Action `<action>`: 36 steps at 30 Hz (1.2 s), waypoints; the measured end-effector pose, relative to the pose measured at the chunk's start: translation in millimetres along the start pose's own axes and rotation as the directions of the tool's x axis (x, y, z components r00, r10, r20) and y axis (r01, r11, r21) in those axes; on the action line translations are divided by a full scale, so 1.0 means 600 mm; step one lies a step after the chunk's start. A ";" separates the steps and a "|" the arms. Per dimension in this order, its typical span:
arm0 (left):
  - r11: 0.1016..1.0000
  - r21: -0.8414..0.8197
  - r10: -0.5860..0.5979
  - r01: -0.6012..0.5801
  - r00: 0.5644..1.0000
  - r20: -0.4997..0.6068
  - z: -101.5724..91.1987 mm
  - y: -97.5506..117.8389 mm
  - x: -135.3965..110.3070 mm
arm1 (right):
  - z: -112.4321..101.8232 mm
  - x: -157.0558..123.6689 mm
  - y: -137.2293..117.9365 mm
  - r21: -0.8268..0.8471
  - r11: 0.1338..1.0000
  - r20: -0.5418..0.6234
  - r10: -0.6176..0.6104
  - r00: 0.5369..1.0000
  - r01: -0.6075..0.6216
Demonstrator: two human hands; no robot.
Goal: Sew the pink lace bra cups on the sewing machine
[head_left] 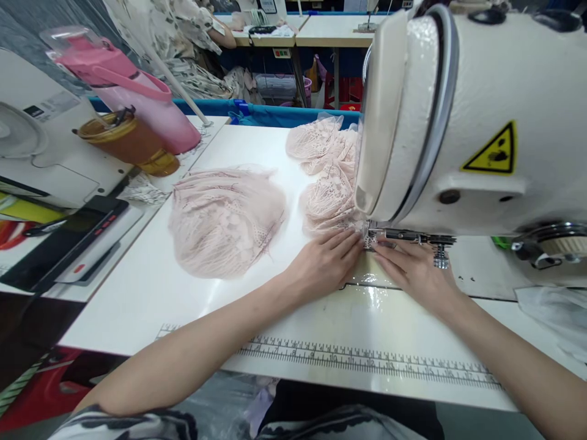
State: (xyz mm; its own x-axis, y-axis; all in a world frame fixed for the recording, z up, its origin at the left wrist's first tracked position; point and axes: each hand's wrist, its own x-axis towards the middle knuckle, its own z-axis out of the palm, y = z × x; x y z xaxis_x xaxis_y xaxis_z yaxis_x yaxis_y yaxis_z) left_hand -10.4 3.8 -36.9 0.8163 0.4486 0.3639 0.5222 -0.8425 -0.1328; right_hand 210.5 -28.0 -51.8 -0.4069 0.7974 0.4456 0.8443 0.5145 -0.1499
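Note:
Pale pink lace fabric (328, 198) lies gathered to the left of the sewing machine (413, 122) and runs under its head. My left hand (328, 263) lies flat with fingers stretched out, their tips on the near edge of the lace beside the needle area. On the other side, my right hand (419, 272) has its thumb and fingers closed at the lace edge by the presser foot (369, 232). Part of these fingers is hidden behind the metal attachment (413, 237). A separate pink lace piece (227, 223) is spread on the white table (151, 299) to the left.
A printed ruler strip (367, 360) runs along the table's front. At left are a pink bottle (132, 91), an amber cup (126, 143), a black-and-white device (73, 244) and another machine (41, 140). Behind a blue cloth edge (293, 116), a person's arm (222, 33) rests at another table.

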 end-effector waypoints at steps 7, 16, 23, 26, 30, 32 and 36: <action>0.998 -0.067 -0.010 0.012 1.000 0.027 -0.001 -0.004 0.003 | -0.003 -0.006 -0.018 -0.004 0.998 0.048 0.065 0.997 -0.065; 0.998 -0.048 -0.025 0.026 0.999 0.027 0.000 -0.005 0.002 | -0.007 -0.001 -0.017 0.003 0.999 0.016 0.037 0.999 -0.037; 0.995 -0.075 -0.060 0.066 0.995 0.074 0.000 -0.004 0.004 | -0.001 -0.004 -0.021 -0.075 0.996 0.054 0.052 0.997 -0.047; 0.993 -0.080 -0.082 0.092 0.990 0.116 -0.001 -0.003 0.005 | 0.000 -0.003 -0.022 -0.101 0.994 0.056 0.041 0.998 -0.035; 0.992 -0.072 -0.091 0.100 0.989 0.119 0.000 -0.003 0.006 | 0.002 -0.003 -0.018 -0.143 0.990 0.061 0.011 0.998 -0.002; 0.992 -0.073 -0.096 0.105 0.989 0.113 0.000 -0.002 0.006 | 0.005 -0.003 -0.015 -0.156 0.988 0.069 -0.006 0.998 0.017; 0.991 -0.072 -0.105 0.115 0.985 0.136 -0.001 -0.001 0.008 | 0.006 -0.002 -0.009 -0.131 0.991 0.051 -0.004 0.999 0.011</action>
State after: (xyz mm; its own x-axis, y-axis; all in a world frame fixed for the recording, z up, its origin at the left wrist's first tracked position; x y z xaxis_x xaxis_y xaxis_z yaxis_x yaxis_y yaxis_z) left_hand -6.8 6.3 -34.2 0.7831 0.5706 0.2475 0.5934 -0.8046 -0.0229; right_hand 205.4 -30.5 -55.0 -0.4276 0.8105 0.4003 0.8782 0.4774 -0.0285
